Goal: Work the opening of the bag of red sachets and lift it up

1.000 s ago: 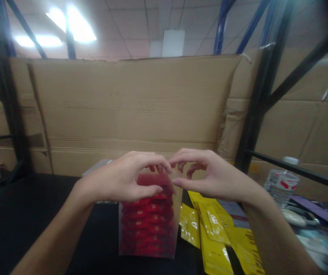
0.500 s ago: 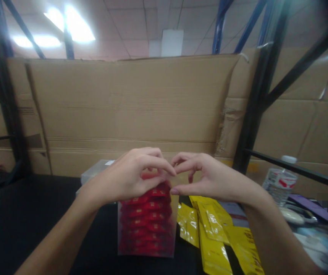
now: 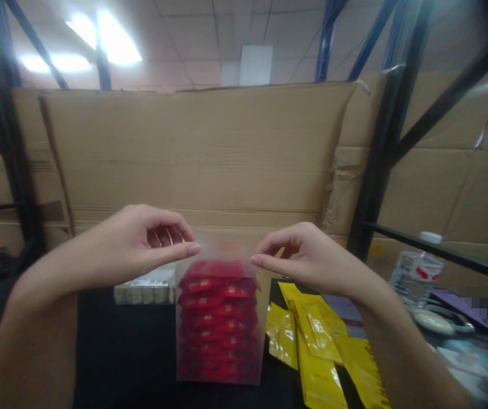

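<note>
A clear plastic box [image 3: 219, 369] stands upright on the black surface in front of me, filled with stacked red packets [image 3: 218, 318]. Its see-through top flap [image 3: 224, 250] is raised above the packets. My left hand [image 3: 145, 238] pinches at the top left of the box, thumb against the fingertips. At the top right edge, my right hand [image 3: 297, 253] is closed in a similar pinch. The thin plastic between the fingers is hard to make out.
Several yellow packets [image 3: 320, 335] lie right of the box. Behind it on the left sits a low clear case [image 3: 147, 291] with a white label. A water bottle [image 3: 417, 270] stands at right, near a rack post [image 3: 380, 170]. Cardboard [image 3: 201, 153] walls the back.
My hands have moved apart from over the middle of the box. The left went to its left top edge, uncovering the red packets; the right shifted only slightly. The top flap now shows raised.
</note>
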### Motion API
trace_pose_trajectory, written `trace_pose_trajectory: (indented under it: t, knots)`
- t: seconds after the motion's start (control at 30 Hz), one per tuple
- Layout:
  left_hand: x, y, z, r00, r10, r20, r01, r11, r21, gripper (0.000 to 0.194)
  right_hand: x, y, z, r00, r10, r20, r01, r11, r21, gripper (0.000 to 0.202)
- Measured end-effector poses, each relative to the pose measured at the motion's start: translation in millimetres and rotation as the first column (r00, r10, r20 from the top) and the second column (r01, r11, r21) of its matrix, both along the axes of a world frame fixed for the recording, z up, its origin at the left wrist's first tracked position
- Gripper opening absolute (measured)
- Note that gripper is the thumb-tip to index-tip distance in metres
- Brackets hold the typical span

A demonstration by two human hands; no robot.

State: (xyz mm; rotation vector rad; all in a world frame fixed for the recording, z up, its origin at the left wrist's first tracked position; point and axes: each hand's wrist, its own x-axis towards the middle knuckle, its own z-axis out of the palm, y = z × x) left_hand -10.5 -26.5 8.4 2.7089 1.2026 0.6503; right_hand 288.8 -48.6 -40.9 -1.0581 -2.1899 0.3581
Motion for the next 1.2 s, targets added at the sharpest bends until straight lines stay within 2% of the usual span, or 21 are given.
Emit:
trace_pose_trajectory:
  t: [0.13,0.23,0.37,0.5,0.6,0.73,0.87,1.0,1.2]
  knots:
    - [4.2,5.2,-3.2,0.997,-0.048,-0.068,0.042,0.996,-0.084,0.036,-2.8,-1.4,-0.1,1.000,-0.008,-0.021,0.008,1.000,0.008,0.024]
    - [8.5,9.9,-4.0,0.995,-0.046,-0.084,0.039,0.996,-0.083,0.044,-3.4,-1.2,-1.4,0.999,-0.027,-0.043,0.027,1.000,-0.002,0.023]
    - [7.6,14.0,-4.0,0.995,-0.043,-0.085,0.042,0.999,-0.014,0.047,-2.3,3.9,-4.8,0.996,-0.073,-0.055,0.074,0.997,0.020,0.028]
    - [4.0,17.0,-5.4,0.994,-0.079,-0.070,0.086,0.990,0.112,0.042,-2.3,7.9,-6.7,0.990,-0.135,-0.043,0.140,0.972,0.186,0.031]
    - [3.8,20.4,-7.3,0.993,-0.094,-0.069,0.104,0.981,0.162,0.041,-3.5,8.0,-6.5,0.992,-0.110,-0.063,0.123,0.955,0.269,0.025]
    - [7.0,25.2,-9.1,0.988,-0.136,-0.069,0.143,0.983,0.111,0.040,-4.6,9.6,-6.8,0.996,-0.047,-0.080,0.063,0.975,0.213,0.021]
    - [10.3,27.3,-9.4,0.988,-0.157,0.003,0.157,0.985,0.073,0.043,-5.3,12.1,-6.9,0.996,-0.043,-0.081,0.055,0.986,0.156,0.023]
    - [11.2,27.3,-9.2,0.984,-0.179,-0.006,0.180,0.983,0.049,0.034,-6.1,11.3,-6.2,0.998,-0.048,-0.033,0.052,0.987,0.155,0.019]
    - [10.1,26.9,-9.3,0.984,-0.177,-0.014,0.177,0.982,0.066,0.038,-4.5,11.8,-7.1,0.999,-0.044,0.012,0.040,0.977,0.210,0.029]
